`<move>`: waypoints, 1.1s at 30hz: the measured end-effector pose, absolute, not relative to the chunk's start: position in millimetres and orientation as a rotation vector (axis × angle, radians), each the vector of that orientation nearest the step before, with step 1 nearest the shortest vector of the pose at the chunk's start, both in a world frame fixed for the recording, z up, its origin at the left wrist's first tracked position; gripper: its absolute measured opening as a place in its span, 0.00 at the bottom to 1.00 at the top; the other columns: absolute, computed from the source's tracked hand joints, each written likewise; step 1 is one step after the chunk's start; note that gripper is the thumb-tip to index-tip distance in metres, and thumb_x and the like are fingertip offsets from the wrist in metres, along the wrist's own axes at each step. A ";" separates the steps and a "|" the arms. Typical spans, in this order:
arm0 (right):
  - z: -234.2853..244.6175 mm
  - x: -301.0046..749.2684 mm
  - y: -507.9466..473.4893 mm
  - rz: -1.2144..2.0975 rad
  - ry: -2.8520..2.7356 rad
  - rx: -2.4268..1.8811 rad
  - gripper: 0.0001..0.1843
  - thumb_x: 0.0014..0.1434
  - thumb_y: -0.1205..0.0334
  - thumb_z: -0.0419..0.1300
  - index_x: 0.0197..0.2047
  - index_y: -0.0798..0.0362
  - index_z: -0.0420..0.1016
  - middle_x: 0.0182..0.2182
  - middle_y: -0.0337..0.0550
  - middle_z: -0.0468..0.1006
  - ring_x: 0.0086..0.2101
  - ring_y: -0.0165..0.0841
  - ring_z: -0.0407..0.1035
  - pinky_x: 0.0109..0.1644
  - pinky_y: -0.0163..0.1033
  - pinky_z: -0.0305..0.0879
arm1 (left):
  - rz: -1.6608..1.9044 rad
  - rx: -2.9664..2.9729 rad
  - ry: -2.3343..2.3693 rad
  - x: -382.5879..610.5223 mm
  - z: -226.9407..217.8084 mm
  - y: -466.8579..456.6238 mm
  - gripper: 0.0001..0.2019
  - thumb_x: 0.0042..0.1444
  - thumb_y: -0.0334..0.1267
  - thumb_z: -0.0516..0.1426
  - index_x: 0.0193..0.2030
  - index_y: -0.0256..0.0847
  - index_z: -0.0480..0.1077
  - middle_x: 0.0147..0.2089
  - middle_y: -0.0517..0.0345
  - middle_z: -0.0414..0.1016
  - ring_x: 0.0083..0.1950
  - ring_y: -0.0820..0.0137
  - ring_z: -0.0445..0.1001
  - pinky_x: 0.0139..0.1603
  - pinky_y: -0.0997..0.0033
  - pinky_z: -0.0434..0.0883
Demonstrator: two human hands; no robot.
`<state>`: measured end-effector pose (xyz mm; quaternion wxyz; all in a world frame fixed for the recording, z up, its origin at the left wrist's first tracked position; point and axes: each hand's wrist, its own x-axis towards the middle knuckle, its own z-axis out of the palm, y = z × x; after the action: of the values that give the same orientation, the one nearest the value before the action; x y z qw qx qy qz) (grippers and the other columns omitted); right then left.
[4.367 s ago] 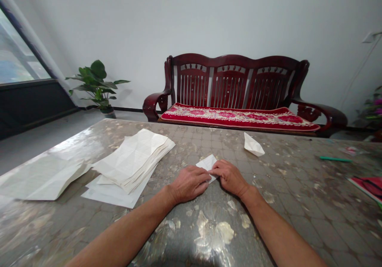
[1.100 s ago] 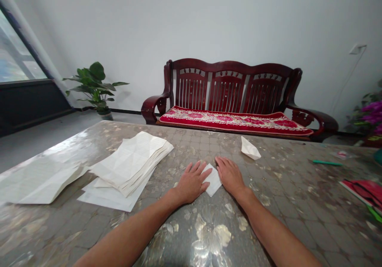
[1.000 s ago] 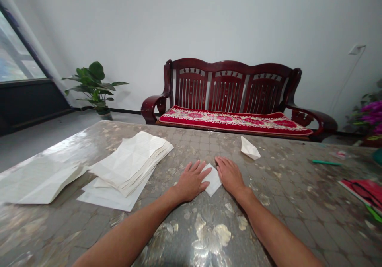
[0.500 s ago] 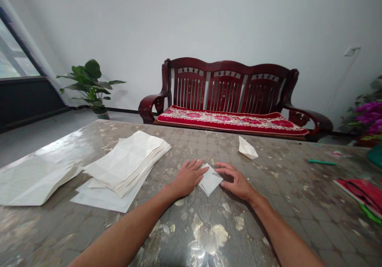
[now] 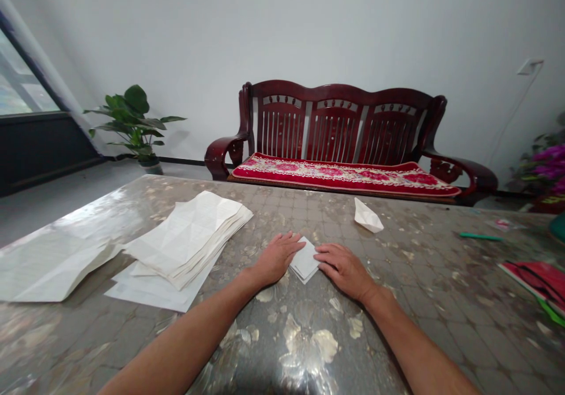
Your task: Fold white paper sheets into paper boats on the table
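A small folded white paper (image 5: pixel 305 262) lies flat on the glossy patterned table (image 5: pixel 309 336). My left hand (image 5: pixel 277 255) rests on its left edge with the fingers stretched out flat. From the right, my right hand (image 5: pixel 343 268) presses its fingertips on the paper's right edge, fingers extended and slightly curved. Neither hand grips the paper. A finished folded paper shape (image 5: pixel 367 215) sits farther back on the table, beyond my right hand.
A stack of creased white sheets (image 5: pixel 189 236) lies to the left, with a larger loose sheet (image 5: pixel 53 265) at the far left. A green pen (image 5: pixel 480 236) and a red book (image 5: pixel 536 277) lie at the right. Behind the table stands a dark wooden bench (image 5: pixel 344 142).
Both hands went from pinching the paper to lying flat on it. In the last half second my right hand slid left over the paper's right edge, and the paper now looks narrower.
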<state>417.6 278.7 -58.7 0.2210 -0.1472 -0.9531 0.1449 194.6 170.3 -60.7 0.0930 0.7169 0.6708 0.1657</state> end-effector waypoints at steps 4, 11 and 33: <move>-59.2 415.1 275.3 0.309 -2.634 -0.391 0.15 0.69 0.61 0.51 0.51 0.47 0.78 0.50 0.46 0.79 0.50 0.34 0.71 0.56 0.44 0.67 | 0.523 2.113 1.969 195.2 -60.8 171.0 0.21 0.68 0.34 0.45 0.64 0.48 0.66 0.70 0.57 0.62 0.72 0.65 0.57 0.72 0.52 0.54; -57.7 414.5 275.7 0.228 -2.626 -0.420 0.16 0.68 0.66 0.49 0.47 0.49 0.79 0.44 0.46 0.80 0.46 0.36 0.71 0.51 0.43 0.68 | 0.729 2.021 1.800 188.7 -54.7 164.2 0.22 0.68 0.37 0.45 0.68 0.45 0.61 0.69 0.56 0.65 0.70 0.67 0.60 0.72 0.57 0.56; -52.4 423.1 275.0 0.231 -2.624 -0.513 0.11 0.69 0.64 0.51 0.40 0.51 0.75 0.37 0.44 0.75 0.41 0.36 0.66 0.46 0.39 0.62 | 0.767 2.066 1.993 192.9 -45.0 153.2 0.09 0.63 0.37 0.56 0.35 0.42 0.77 0.38 0.57 0.77 0.45 0.67 0.73 0.46 0.72 0.67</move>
<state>423.1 275.0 -52.4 0.2270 -0.1861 -0.9523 0.0839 192.9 153.2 -45.0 0.0850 0.6929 0.6683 0.2572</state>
